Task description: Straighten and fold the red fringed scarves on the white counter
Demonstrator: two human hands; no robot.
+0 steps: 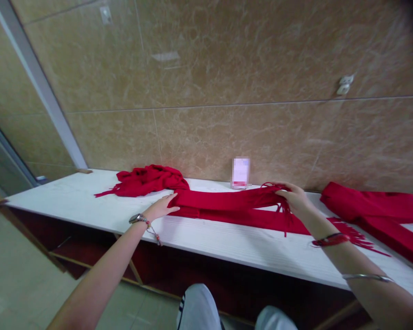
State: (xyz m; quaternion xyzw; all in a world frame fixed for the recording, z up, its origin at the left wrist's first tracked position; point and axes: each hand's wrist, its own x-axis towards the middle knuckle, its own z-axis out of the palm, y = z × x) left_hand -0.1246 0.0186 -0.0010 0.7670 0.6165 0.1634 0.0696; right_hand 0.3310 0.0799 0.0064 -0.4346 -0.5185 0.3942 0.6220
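A long red scarf (227, 200) lies stretched along the white cabinet top, doubled back over itself. My left hand (161, 207) rests on its left end at the fold, thumb and fingers apart. The fringed end is pinched in my right hand (293, 198), which holds the upper layer slightly raised, with tassels hanging below the fingers. Under it, the lower layer runs on to the right, and its spread fringe (359, 236) shows past my right wrist. A crumpled red scarf (151, 179) is heaped just beyond my left hand.
More folded red cloth (371, 204) lies at the right end of the white cabinet top (72, 197). A small upright card or screen, blurred out (241, 172), stands against the tiled wall (206, 133). Open shelves (89, 238) are below the top. My knees (198, 305) are close to the front edge.
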